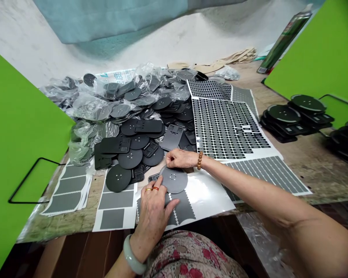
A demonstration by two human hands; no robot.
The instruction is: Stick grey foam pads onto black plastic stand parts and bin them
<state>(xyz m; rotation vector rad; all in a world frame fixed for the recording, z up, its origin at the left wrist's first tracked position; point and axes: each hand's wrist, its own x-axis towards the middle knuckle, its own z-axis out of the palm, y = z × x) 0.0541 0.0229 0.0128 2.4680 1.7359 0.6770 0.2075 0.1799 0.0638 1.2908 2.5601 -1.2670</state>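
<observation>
Grey disc sits over the upper left of a glossy label sheet. From the left come grey labels, a heap of black parts, then the left hand, open, fingertips on the disc's left edge. The right hand curls its fingers at the disc's upper rim, grip impossible to tell, beside small black labels and, farther right, stacked black plates.

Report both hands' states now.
Left hand: open, at the left edge of the flat grey round disc.
Right hand: curled at the disc's far edge; whether its grip pinches anything cannot be told.
</observation>
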